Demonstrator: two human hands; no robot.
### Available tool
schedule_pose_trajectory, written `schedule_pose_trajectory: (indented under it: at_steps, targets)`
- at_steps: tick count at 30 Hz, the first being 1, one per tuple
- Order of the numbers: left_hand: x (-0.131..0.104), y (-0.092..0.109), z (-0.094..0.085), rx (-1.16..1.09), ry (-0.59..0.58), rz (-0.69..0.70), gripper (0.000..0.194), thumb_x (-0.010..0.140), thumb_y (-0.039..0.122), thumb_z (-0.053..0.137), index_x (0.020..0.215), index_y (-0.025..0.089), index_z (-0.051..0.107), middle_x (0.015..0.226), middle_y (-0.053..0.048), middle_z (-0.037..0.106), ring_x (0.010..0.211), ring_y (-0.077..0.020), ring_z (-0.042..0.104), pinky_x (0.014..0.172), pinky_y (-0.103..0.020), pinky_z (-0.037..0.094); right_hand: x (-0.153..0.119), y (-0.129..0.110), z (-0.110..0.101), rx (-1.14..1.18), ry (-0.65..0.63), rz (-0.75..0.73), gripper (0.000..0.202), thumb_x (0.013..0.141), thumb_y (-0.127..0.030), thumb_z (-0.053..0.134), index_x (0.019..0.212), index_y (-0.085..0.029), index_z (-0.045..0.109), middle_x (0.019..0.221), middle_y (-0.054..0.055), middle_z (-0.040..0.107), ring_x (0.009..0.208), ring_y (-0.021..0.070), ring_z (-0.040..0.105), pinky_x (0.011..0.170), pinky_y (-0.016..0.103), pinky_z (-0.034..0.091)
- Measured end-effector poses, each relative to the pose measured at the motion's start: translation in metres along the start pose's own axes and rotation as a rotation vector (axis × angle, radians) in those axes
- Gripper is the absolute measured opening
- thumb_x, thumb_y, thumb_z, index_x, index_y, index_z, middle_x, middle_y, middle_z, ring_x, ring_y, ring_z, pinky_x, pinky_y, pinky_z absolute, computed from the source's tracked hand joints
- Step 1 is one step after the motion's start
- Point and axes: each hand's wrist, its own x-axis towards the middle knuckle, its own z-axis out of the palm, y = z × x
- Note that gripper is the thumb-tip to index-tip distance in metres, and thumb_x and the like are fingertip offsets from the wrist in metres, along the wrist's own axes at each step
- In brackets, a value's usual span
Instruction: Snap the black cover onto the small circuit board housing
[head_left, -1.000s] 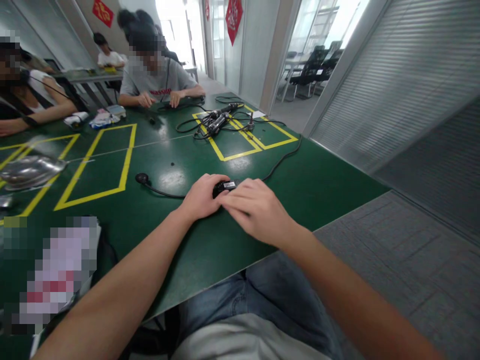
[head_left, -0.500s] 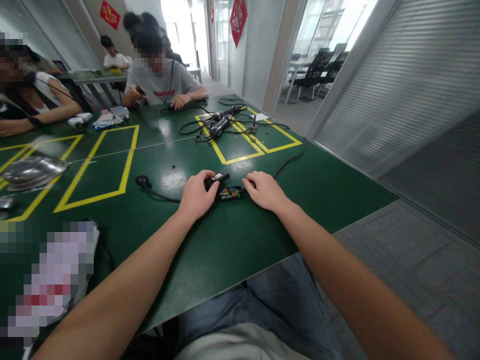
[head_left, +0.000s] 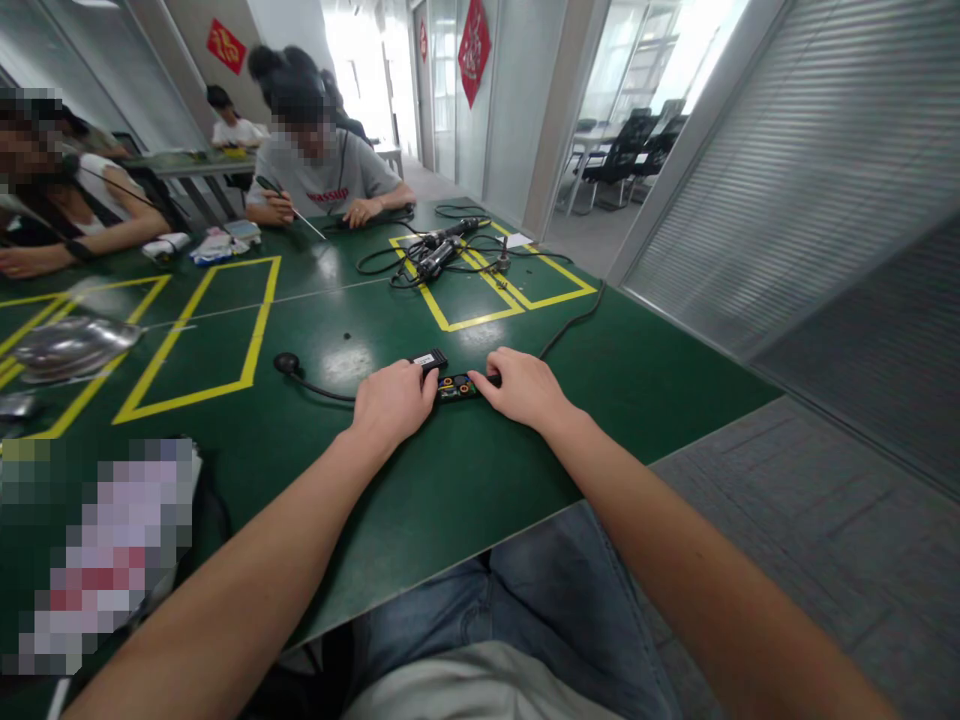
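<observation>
An opened black power adapter (head_left: 458, 388) lies on the green table, its circuit board with copper-coloured coils facing up. My left hand (head_left: 393, 402) is closed round the adapter's left end, thumb at the board's edge. Just beyond those fingers is a black cover piece (head_left: 429, 358) with a white label; whether the fingers also grip it I cannot tell. My right hand (head_left: 519, 385) pinches the right end, where a black cord (head_left: 574, 320) runs off. On the left, another cord leads from under my left hand to a black plug (head_left: 286, 364).
Black electric screwdrivers (head_left: 442, 250) with tangled cables lie inside yellow tape outlines at the back. A metal dish (head_left: 75, 345) and a blurred-out packet (head_left: 112, 550) are on the left. Across the table, a person (head_left: 330, 165) holds a screwdriver (head_left: 300, 213); another person sits at far left.
My right hand has moved left onto the adapter's right end, its thumb now at the board. The labelled cover piece has shifted slightly left and lies flatter. The person opposite has raised a screwdriver into view.
</observation>
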Motion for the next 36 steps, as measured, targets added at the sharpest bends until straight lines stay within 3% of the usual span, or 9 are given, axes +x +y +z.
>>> schedule_pose_trajectory:
  at_steps: [5,12,29,32,36]
  targets:
    - [0.001,0.0,-0.002,-0.033,-0.032,-0.063,0.059,0.112,0.053,0.039,0.104,0.017,0.086,0.102,-0.019,0.082,0.098,-0.0399,0.08,0.082,-0.046,0.06,0.0,0.0,-0.002,0.012,0.025,0.0,0.028,0.106,-0.042,0.068,0.088,-0.021,0.066,0.094,0.007,0.069,0.083,0.0228,0.063,0.073,0.034,0.036]
    - [0.004,-0.005,-0.002,-0.092,-0.018,-0.097,0.058,0.113,0.041,0.033,0.108,0.017,0.086,0.109,-0.019,0.084,0.104,-0.0386,0.08,0.087,-0.046,0.06,0.001,0.005,0.001,0.079,0.025,0.006,0.03,0.113,-0.028,0.048,0.089,-0.022,0.064,0.095,0.007,0.069,0.085,0.0227,0.062,0.073,0.034,0.035]
    - [0.004,-0.006,0.001,-0.047,-0.038,-0.028,0.051,0.111,0.044,0.039,0.096,0.021,0.082,0.1,-0.015,0.082,0.096,-0.0364,0.078,0.079,-0.044,0.058,0.006,0.011,0.006,0.142,0.01,0.0,0.028,0.106,-0.028,0.06,0.078,-0.022,0.061,0.085,0.005,0.067,0.082,0.0224,0.059,0.076,0.035,0.035]
    - [0.003,-0.005,0.001,-0.075,0.029,-0.038,0.04,0.108,0.044,0.051,0.091,0.022,0.079,0.099,-0.013,0.079,0.095,-0.0337,0.075,0.08,-0.043,0.059,0.008,0.012,0.007,0.159,0.004,0.002,0.028,0.105,-0.029,0.062,0.077,-0.022,0.061,0.084,0.005,0.066,0.083,0.0228,0.059,0.077,0.036,0.036]
    - [0.006,-0.013,0.01,-0.174,0.271,0.003,0.021,0.098,0.041,0.072,0.106,0.022,0.078,0.123,-0.013,0.075,0.12,-0.0351,0.067,0.1,-0.047,0.058,0.008,0.013,0.007,0.167,0.003,0.006,0.026,0.105,-0.031,0.063,0.08,-0.022,0.063,0.086,0.005,0.067,0.085,0.0232,0.06,0.078,0.035,0.037]
